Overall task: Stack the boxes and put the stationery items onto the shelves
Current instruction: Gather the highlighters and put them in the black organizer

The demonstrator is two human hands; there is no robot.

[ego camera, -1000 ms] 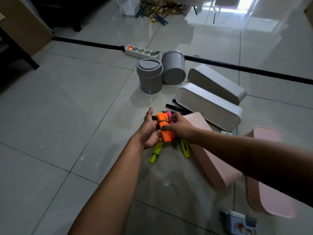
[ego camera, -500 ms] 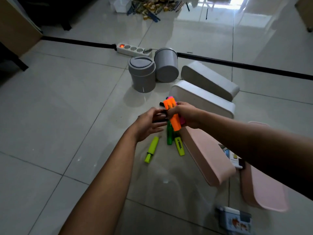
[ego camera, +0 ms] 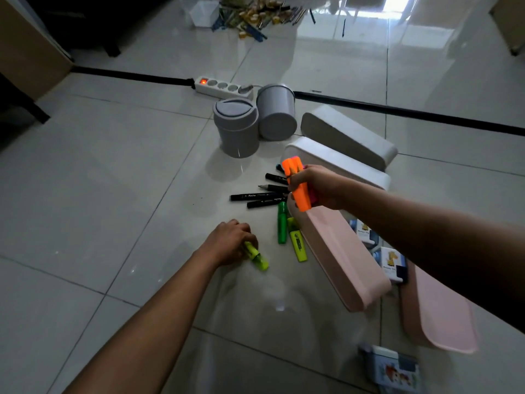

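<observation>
My right hand (ego camera: pixel 318 186) grips a bundle of orange and pink highlighters (ego camera: pixel 299 185) above the floor. Lower down, my left hand (ego camera: pixel 230 243) curls round a yellow highlighter (ego camera: pixel 257 257) lying on the tiles. A green highlighter (ego camera: pixel 281 223) and another yellow highlighter (ego camera: pixel 297 244) lie beside a pink box (ego camera: pixel 341 260). Several black markers (ego camera: pixel 257 196) lie just beyond them. A second pink box (ego camera: pixel 440 311) lies at the right, and two white boxes (ego camera: pixel 346 135) lie behind my right hand.
Two grey bins (ego camera: pixel 237 126) stand near a white power strip (ego camera: pixel 221 87) with a black cable across the floor. Small printed boxes (ego camera: pixel 390 264) sit between the pink boxes; another (ego camera: pixel 395 368) lies at the bottom right. A pile of stationery (ego camera: pixel 255 15) lies far back.
My left hand has let go of the bundle and dropped down to the yellow highlighter on the floor. My right hand has lifted the orange and pink highlighters up and to the right.
</observation>
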